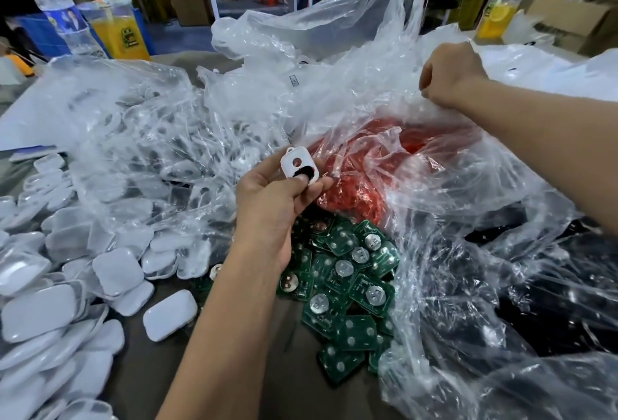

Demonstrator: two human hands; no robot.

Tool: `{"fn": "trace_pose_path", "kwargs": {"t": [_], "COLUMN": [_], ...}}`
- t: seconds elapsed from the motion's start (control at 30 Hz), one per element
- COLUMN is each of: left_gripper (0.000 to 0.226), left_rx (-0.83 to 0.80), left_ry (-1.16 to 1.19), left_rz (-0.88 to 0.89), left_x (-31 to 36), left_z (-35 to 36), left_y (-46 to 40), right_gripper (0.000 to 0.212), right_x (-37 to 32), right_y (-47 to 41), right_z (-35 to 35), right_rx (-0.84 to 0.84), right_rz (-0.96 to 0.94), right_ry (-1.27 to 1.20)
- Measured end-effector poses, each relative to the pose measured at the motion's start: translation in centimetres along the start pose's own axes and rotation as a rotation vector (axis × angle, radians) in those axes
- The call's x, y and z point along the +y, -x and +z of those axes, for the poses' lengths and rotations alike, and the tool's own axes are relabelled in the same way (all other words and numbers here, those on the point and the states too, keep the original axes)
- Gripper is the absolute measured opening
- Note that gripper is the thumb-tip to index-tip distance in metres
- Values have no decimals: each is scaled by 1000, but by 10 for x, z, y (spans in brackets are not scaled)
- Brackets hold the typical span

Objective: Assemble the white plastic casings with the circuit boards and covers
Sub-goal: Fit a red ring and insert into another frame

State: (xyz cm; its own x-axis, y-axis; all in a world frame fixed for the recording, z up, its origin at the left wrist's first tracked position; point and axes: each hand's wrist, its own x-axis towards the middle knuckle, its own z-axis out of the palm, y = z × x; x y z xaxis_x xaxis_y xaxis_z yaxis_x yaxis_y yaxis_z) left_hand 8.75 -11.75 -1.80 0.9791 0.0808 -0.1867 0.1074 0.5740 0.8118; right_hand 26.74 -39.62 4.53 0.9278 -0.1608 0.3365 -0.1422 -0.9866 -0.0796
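White plastic casing [298,166], light and stiff, is being pinched at its lower edge by the left hand [274,198], while the right hand [449,75] is gripping the clear bag [368,91].

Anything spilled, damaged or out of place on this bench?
Nothing looks damaged. Green circuit boards and white covers lie in loose heaps on the table, outside the bags. The left hand holds a white casing; the right hand grips the clear bag.

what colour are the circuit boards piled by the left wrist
Green, with round silver contacts; circuit boards show best in the head view.
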Motion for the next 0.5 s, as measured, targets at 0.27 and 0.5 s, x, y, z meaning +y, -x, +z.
{"fn": "trace_pose_path", "kwargs": {"t": [0.27,0.5], "left_gripper": [42,49], "left_rx": [41,-18], "left_ry": [-114,-295], "left_rz": [71,81], "left_x": [-3,4], "left_z": [1,-9], "left_y": [3,19], "right_gripper": [16,11], "right_x": [-32,-102], "right_y": [30,158], "right_z": [-34,-59], "right_rx": [401,228], "right_rz": [253,70], "right_ry": [-640,-1349]}}
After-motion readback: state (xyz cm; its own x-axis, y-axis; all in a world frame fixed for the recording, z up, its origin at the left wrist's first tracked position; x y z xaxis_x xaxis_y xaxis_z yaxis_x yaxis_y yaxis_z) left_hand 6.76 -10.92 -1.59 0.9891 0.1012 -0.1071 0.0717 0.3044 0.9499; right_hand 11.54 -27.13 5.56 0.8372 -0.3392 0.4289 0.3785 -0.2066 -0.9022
